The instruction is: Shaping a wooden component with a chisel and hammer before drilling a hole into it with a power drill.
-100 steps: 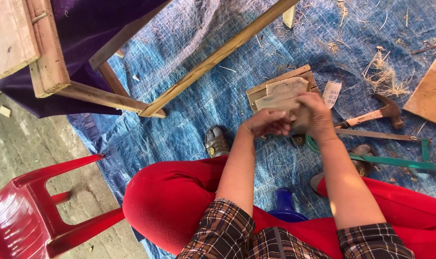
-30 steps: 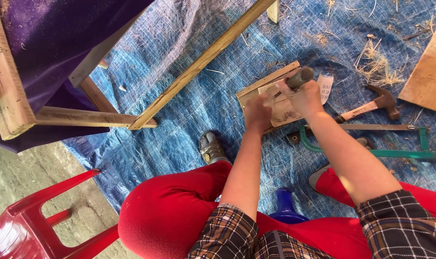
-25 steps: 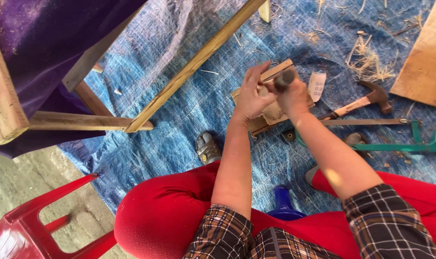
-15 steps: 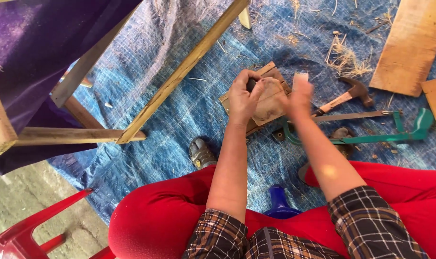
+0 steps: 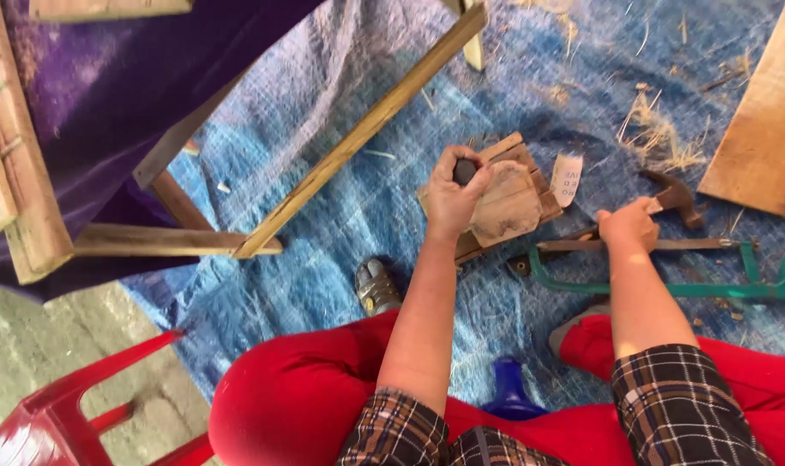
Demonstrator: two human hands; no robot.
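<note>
wooden block (image 5: 506, 205) lies on the blue tarp (image 5: 340, 216), left hand (image 5: 455, 194) curled round a dark tool on it; right hand (image 5: 630, 226) closes on the hammer (image 5: 673, 197) handle, seemingly lifting it to strike, which needs the tool held steady.

A red plastic chair (image 5: 56, 414), green hacksaw (image 5: 668, 285) and purple cloth (image 5: 107, 86) surround the blue tarp (image 5: 323, 224).

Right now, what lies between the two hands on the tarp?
In the head view, between the left hand and the right hand lie a worn wooden block and a small white paper slip.
</note>
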